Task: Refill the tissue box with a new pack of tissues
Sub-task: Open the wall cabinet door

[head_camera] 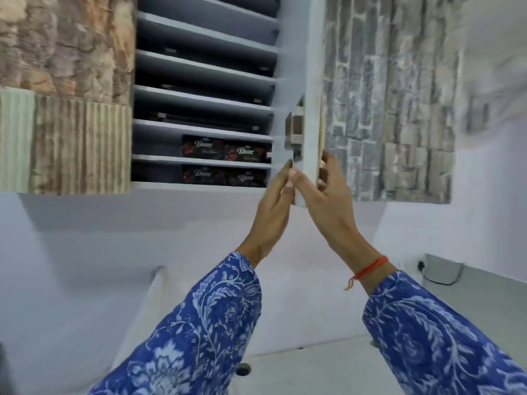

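Note:
An overhead wall cabinet stands open, its door (pixel 312 81) swung out edge-on toward me. My right hand (pixel 328 201) grips the door's lower edge, thumb on the inner side and fingers on the outer face. My left hand (pixel 273 212) rests flat against the door's inner side beside it, fingers straight. Inside, the two lowest shelves hold dark boxes (pixel 225 151) with red flowers and white lettering; more of these boxes (pixel 224 175) sit on the bottom shelf. No tissue box is in view.
Several grey shelves (pixel 204 94) rise above, with dark flat items at their back. Stone-pattern panels cover the cabinet fronts left (pixel 65 95) and right (pixel 390 115). A white wall is below, and a black cable (pixel 439 276) hangs at the right.

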